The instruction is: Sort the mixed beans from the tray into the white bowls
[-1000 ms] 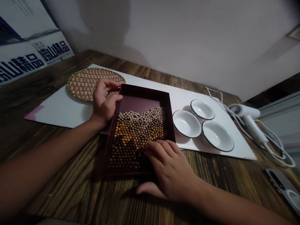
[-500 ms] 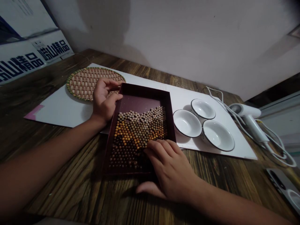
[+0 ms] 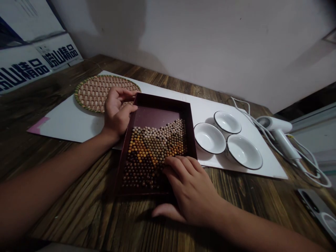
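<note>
A dark maroon tray (image 3: pixel 156 116) is tilted so its wooden beads gather toward the near side. The pale beads (image 3: pixel 164 133) lie farthest from me, orange beads (image 3: pixel 141 151) across the middle, and dark brown beads (image 3: pixel 140 176) nearest. My left hand (image 3: pixel 117 111) pinches the far left corner of the tray wall between thumb and fingers. Over the near right corner lies my right hand (image 3: pixel 193 190), its bent fingers inside the tray among the beads. Its thumb is stretched out, apart, outside the near wall. The right fingertips are partly hidden in shadow.
A woven oval mat (image 3: pixel 91 92) lies behind my left hand on a white board (image 3: pixel 183 96). Three white bowls (image 3: pixel 244 150) with dark rims stand right of the tray. Farther right are a hair dryer (image 3: pixel 282 136) with its cord and a phone (image 3: pixel 316 210).
The beads have settled slightly in the tray and some gaps between them have closed. Both hands and the tray stay almost in place.
</note>
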Motion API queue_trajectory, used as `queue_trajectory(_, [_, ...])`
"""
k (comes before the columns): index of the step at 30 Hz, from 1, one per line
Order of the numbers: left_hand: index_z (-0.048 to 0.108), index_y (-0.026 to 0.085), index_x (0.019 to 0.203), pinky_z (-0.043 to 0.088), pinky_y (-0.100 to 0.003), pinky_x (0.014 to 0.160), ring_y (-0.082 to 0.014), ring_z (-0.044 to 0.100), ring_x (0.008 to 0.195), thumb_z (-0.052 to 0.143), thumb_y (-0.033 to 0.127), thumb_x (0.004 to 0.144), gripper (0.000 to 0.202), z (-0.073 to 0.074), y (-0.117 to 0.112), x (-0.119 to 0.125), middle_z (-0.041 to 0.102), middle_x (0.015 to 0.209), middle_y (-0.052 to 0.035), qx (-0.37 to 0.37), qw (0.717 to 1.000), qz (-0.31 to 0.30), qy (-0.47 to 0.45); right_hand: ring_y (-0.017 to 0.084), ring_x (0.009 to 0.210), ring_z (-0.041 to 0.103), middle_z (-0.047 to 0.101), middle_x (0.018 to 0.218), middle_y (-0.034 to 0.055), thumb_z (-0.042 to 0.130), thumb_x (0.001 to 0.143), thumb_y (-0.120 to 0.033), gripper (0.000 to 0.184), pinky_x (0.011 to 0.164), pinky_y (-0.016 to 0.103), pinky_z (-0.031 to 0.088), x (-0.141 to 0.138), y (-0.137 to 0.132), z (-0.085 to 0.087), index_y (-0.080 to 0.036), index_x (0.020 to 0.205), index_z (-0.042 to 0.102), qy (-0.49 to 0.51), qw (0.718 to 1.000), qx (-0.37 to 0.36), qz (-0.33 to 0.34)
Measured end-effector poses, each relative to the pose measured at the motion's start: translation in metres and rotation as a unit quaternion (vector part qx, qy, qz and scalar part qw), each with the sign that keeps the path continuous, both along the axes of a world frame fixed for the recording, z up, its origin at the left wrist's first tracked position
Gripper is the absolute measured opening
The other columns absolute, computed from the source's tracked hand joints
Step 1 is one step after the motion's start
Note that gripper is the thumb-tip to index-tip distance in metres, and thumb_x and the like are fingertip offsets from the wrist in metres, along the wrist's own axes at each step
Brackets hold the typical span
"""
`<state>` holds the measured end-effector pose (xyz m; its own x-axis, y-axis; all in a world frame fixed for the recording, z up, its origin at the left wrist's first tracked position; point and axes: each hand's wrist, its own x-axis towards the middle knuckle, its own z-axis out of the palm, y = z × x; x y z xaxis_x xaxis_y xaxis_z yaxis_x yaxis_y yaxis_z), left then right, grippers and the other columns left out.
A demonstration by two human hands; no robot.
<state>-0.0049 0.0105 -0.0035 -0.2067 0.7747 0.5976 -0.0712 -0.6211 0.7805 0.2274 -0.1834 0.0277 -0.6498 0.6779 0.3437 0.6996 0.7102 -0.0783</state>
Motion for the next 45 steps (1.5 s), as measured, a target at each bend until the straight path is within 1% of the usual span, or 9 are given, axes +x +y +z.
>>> queue_trajectory(4, [0.06,0.025,0.092,0.054,-0.043,0.096,-0.0252,0.072,0.101,0.067,0.012,0.058,0.038,-0.0007,0.0002,-0.0007,0.079,0.104,-0.0029,0.001,1.0,0.0,0.002,0.027,0.103,0.06,0.07,0.12,0.0156,0.038,0.091,-0.088,0.084,0.096,0.042,0.049,-0.0005,0.0003,0.0009,-0.012,0.099,0.073,0.003,1.0,0.003,0.003])
queue_trajectory(8, [0.06,0.023,0.094,0.054,-0.042,0.095,-0.0251,0.072,0.1,0.067,0.011,0.058,0.038,-0.0016,0.0006,-0.0011,0.078,0.104,-0.0046,0.01,1.0,-0.002,0.003,0.027,0.103,0.06,0.07,0.12,0.0158,0.039,0.092,-0.087,0.084,0.096,0.042,0.049,-0.0007,0.0001,0.0014,-0.011,0.105,0.073,0.007,1.0,0.014,-0.001])
queue_trajectory(11, [0.061,0.024,0.092,0.054,-0.041,0.093,-0.0246,0.073,0.099,0.067,0.011,0.057,0.038,-0.0012,0.0007,-0.0006,0.078,0.101,-0.0031,0.017,1.0,0.004,-0.003,0.027,0.103,0.06,0.07,0.122,0.0156,0.039,0.092,-0.088,0.085,0.095,0.043,0.049,-0.0009,0.0001,0.0021,-0.011,0.11,0.073,0.0,1.0,0.008,-0.005])
queue_trajectory(16, [0.061,0.025,0.09,0.054,-0.043,0.095,-0.025,0.073,0.1,0.067,0.012,0.056,0.037,0.0003,0.0002,0.0002,0.079,0.101,-0.0021,0.006,1.0,-0.001,-0.007,0.027,0.103,0.06,0.07,0.121,0.0149,0.041,0.09,-0.088,0.082,0.095,0.043,0.049,-0.0002,0.0001,0.0023,-0.014,0.101,0.073,-0.005,1.0,-0.006,0.0])
queue_trajectory(22, [0.059,0.025,0.091,0.053,-0.045,0.097,-0.026,0.073,0.101,0.067,0.014,0.057,0.037,-0.0003,0.0002,-0.0004,0.078,0.101,-0.003,-0.001,1.0,0.006,0.004,0.029,0.11,0.058,0.067,0.125,0.0169,0.042,0.088,-0.09,0.09,0.098,0.045,0.048,0.0,-0.001,0.0016,-0.01,0.12,0.07,-0.004,1.0,-0.006,-0.006])
queue_trajectory(29, [0.059,0.024,0.093,0.054,-0.045,0.098,-0.0264,0.073,0.102,0.067,0.013,0.058,0.038,-0.0009,-0.0001,-0.0002,0.078,0.102,-0.004,0.002,1.0,0.003,0.007,0.027,0.106,0.059,0.069,0.123,0.0148,0.042,0.09,-0.088,0.083,0.097,0.043,0.048,-0.0004,-0.0003,0.0019,-0.012,0.104,0.073,-0.008,1.0,-0.003,-0.005])
queue_trajectory(35, [0.06,0.025,0.092,0.054,-0.043,0.096,-0.0253,0.072,0.101,0.068,0.013,0.058,0.037,-0.0013,0.0,-0.0002,0.078,0.103,-0.0032,0.005,1.0,0.007,0.004,0.03,0.11,0.059,0.068,0.126,0.0174,0.039,0.091,-0.088,0.087,0.099,0.046,0.048,0.0,-0.0012,0.0002,-0.012,0.12,0.071,-0.004,1.0,-0.011,-0.013])
queue_trajectory(42, [0.059,0.025,0.093,0.054,-0.047,0.099,-0.026,0.072,0.102,0.067,0.014,0.058,0.037,-0.0009,0.0,-0.0003,0.077,0.105,-0.0028,0.004,1.0,0.006,0.014,0.029,0.108,0.059,0.069,0.124,0.0157,0.04,0.089,-0.09,0.084,0.098,0.045,0.048,-0.0001,-0.0004,0.0013,-0.015,0.107,0.073,-0.009,1.0,-0.007,-0.007])
queue_trajectory(45, [0.059,0.024,0.092,0.054,-0.046,0.098,-0.0258,0.072,0.101,0.068,0.013,0.058,0.037,-0.0008,0.0004,-0.0003,0.077,0.102,-0.0042,0.007,1.0,0.006,0.007,0.028,0.107,0.06,0.07,0.123,0.0155,0.037,0.092,-0.088,0.086,0.098,0.044,0.049,-0.0004,0.0,0.0027,-0.013,0.114,0.072,0.0,1.0,-0.004,-0.009])
